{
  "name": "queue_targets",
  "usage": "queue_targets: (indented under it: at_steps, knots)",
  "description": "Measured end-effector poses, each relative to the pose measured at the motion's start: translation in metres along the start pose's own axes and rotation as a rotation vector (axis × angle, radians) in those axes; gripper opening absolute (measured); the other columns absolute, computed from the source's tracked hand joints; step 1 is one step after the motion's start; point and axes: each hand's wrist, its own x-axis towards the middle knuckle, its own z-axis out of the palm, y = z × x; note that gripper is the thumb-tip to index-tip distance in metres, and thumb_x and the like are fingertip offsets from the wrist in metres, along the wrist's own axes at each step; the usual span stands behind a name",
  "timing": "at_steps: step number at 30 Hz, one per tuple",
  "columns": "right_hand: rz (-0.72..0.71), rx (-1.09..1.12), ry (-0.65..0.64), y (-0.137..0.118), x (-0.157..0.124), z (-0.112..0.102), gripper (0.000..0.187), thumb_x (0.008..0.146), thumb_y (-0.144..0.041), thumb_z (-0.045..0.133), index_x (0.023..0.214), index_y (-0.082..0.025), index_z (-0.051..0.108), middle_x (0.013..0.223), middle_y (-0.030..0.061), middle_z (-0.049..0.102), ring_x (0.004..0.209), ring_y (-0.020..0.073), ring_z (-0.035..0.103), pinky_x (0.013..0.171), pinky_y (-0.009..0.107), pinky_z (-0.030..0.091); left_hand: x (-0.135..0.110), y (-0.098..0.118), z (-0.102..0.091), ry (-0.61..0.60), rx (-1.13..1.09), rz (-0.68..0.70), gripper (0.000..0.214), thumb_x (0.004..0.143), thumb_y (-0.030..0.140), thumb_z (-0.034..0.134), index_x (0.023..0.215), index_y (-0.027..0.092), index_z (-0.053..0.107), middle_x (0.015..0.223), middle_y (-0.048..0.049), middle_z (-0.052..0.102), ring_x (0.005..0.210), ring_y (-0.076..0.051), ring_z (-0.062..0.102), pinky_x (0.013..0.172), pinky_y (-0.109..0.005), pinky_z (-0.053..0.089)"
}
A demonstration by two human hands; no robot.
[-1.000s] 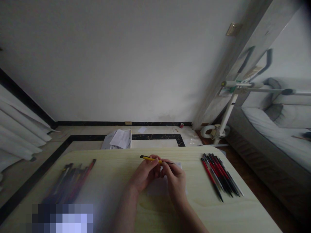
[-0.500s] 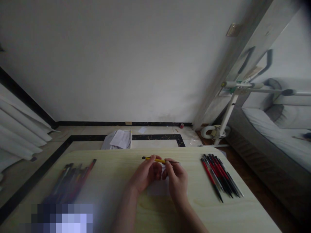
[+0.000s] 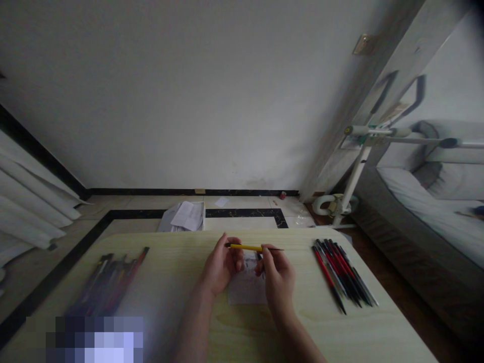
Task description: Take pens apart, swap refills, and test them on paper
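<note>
**Yellow pen (image 3: 247, 247) held crosswise above the counter (image 3: 166, 252)!**

Right hand (image 3: 280, 275) first: its grip is closed on the barrel, thumb and fingers pinching close to the dark pointed end, which juts out to the right. Across at the left hand (image 3: 220, 267), fingers loosely curled, the black end sits right by the thumb; whether that grip has hold of it, I cannot tell. Below the hands, a marked sheet of paper (image 3: 245, 293), partly covered from view. Out right, red, black and grey pens (image 3: 340, 272) lie slanting, packed side by side. Over left, a blurred bunch of pens (image 3: 130, 272). Beyond the far edge, loose papers (image 3: 187, 216) down low; far right, a grey sofa (image 3: 416, 212).
</note>
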Motion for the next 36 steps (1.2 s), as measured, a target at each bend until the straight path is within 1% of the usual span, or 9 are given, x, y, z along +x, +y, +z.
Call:
queue_targets:
  at_steps: [5, 9, 14, 17, 21, 25, 30, 36]
  knots:
    - [0.011, 0.009, 0.001, -0.0019, 0.0011, -0.0007, 0.024, 0.079, -0.037, 0.054, 0.084, -0.014, 0.056, 0.047, -0.005, 0.048, 0.041, 0.0092, 0.044, 0.041, 0.021, 0.036, 0.0012, 0.0009, -0.0037, -0.03, -0.05, 0.006, 0.029, 0.079, 0.041, 0.047, 0.085, 0.014, 0.056, 0.055, -0.0006, 0.052, 0.044, -0.011, 0.047, 0.046, -0.024, 0.035]
    - [0.017, 0.035, -0.009, -0.0028, 0.0013, -0.0007, 0.025, 0.079, -0.038, 0.054, 0.083, -0.014, 0.056, 0.047, -0.0053, 0.048, 0.041, 0.0093, 0.044, 0.042, 0.022, 0.036, 0.0003, 0.0012, -0.0024, 0.005, -0.032, -0.012, 0.028, 0.078, 0.036, 0.049, 0.089, 0.012, 0.057, 0.057, -0.0012, 0.052, 0.046, -0.01, 0.048, 0.047, -0.024, 0.037]
    - [0.034, 0.059, -0.028, -0.0012, 0.0007, -0.001, 0.023, 0.079, -0.036, 0.055, 0.084, -0.014, 0.056, 0.049, -0.0044, 0.049, 0.044, 0.0095, 0.046, 0.044, 0.022, 0.037, -0.0025, -0.0003, 0.0008, 0.008, 0.033, 0.006, 0.025, 0.079, 0.034, 0.05, 0.094, 0.015, 0.053, 0.058, -0.0003, 0.053, 0.047, -0.01, 0.048, 0.048, -0.023, 0.037]
    - [0.039, 0.051, -0.034, -0.0004, 0.0001, -0.0015, 0.022, 0.079, -0.035, 0.054, 0.084, -0.014, 0.057, 0.049, -0.0037, 0.05, 0.045, 0.01, 0.047, 0.044, 0.022, 0.038, -0.0038, -0.0012, 0.0011, -0.006, 0.07, 0.023, 0.022, 0.078, 0.034, 0.051, 0.091, 0.017, 0.052, 0.058, 0.0003, 0.053, 0.047, -0.01, 0.049, 0.047, -0.022, 0.037]
    - [0.029, 0.04, -0.03, 0.0013, -0.0002, -0.0017, 0.024, 0.079, -0.036, 0.054, 0.084, -0.013, 0.057, 0.049, -0.0031, 0.051, 0.045, 0.0103, 0.048, 0.044, 0.022, 0.039, -0.0038, -0.0017, 0.001, -0.005, 0.115, 0.04, 0.02, 0.074, 0.032, 0.058, 0.084, 0.017, 0.051, 0.058, 0.0015, 0.052, 0.048, -0.008, 0.048, 0.048, -0.021, 0.037]
    - [0.049, 0.06, -0.034, 0.003, -0.0006, -0.0014, 0.023, 0.079, -0.035, 0.054, 0.085, -0.013, 0.058, 0.05, -0.0029, 0.053, 0.044, 0.0097, 0.048, 0.044, 0.022, 0.039, -0.0032, -0.0021, 0.001, -0.003, 0.141, 0.06, 0.02, 0.071, 0.029, 0.063, 0.08, 0.017, 0.05, 0.058, 0.0018, 0.052, 0.048, -0.007, 0.048, 0.048, -0.02, 0.037]
    - [0.06, 0.096, -0.046, 0.0032, -0.0013, -0.0007, 0.022, 0.078, -0.034, 0.055, 0.085, -0.013, 0.057, 0.054, -0.0018, 0.055, 0.044, 0.0088, 0.049, 0.042, 0.02, 0.039, -0.0027, -0.0026, -0.0002, 0.019, 0.13, 0.073, 0.019, 0.071, 0.028, 0.063, 0.079, 0.016, 0.05, 0.059, 0.0015, 0.052, 0.05, -0.008, 0.049, 0.049, -0.02, 0.038]
    - [0.055, 0.1, -0.058, -0.0003, -0.002, 0.0005, 0.02, 0.078, -0.033, 0.056, 0.086, -0.014, 0.056, 0.068, 0.0019, 0.06, 0.045, 0.0077, 0.05, 0.041, 0.02, 0.04, -0.0012, -0.0018, 0.0003, 0.037, 0.125, 0.093, 0.015, 0.073, 0.027, 0.058, 0.079, 0.017, 0.049, 0.056, 0.0028, 0.051, 0.047, -0.008, 0.047, 0.049, -0.021, 0.037]
